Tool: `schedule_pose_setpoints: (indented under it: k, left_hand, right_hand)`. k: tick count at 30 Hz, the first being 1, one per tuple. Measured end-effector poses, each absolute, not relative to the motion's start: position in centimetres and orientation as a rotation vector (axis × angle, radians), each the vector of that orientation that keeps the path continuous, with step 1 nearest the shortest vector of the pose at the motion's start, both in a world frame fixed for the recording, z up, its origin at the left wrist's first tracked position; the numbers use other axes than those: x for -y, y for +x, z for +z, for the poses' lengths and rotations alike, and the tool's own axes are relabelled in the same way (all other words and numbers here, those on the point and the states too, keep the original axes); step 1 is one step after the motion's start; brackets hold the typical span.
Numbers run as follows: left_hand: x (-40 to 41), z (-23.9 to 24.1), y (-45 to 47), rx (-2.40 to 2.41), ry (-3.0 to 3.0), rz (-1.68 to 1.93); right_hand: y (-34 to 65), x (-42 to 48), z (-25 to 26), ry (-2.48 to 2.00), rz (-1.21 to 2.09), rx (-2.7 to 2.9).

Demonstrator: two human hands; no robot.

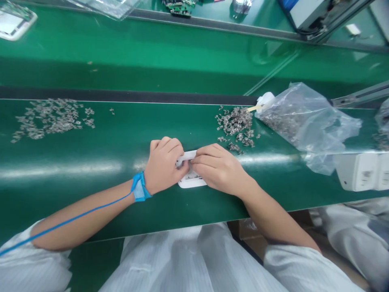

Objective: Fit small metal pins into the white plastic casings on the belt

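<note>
"Two items for the log: where is the part, and how is the hold?"

"Flat white plastic strip [185, 155], long axis running sideways between my left hand [164, 165] and right hand [219, 170], all fingers [204, 159] curled closed on it. White plastic base [192, 182] just beneath, on the green conveyor belt [91, 194]. Small silver metal parts [235, 121] heaped beyond my right hand."

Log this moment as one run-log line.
left hand: on white plastic part | right hand: on same part | nearby: loose metal parts
</note>
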State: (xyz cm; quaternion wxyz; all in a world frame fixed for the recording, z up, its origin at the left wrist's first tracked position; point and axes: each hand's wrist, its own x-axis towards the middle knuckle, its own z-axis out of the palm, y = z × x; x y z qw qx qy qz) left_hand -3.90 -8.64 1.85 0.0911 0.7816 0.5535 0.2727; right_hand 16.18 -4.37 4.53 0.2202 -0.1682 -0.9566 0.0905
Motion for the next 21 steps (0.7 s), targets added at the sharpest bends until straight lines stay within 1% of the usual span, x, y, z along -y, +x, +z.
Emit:
schedule_pose_setpoints:
  k: [4, 8, 12, 17, 21]
  left_hand:
    - [8.7, 1.7, -4.1, -1.653, 2.338, 0.834]
    - [8.7, 1.7, -4.4, -1.644, 2.232, 0.882]
    - [9.1, 1.8, -4.4, -1.516, 2.3, 0.961]
    - [9.4, 2.0, -4.3, -1.314, 2.352, 0.746]
    - [8.9, 2.3, -4.6, -1.26, 2.273, 0.673]
  right_hand:
    - [16.3, 3.9, 4.7, -0.568, 0.466, 2.359]
    - [16.9, 3.5, 5.5, -0.678, 0.613, 2.422]
    - [17.0, 3.5, 5.2, -0.734, 0.623, 2.428]
    - [16.4, 3.9, 4.3, -0.777, 0.591, 2.399]
    - [16.2, 4.0, 4.3, -0.788, 0.612, 2.366]
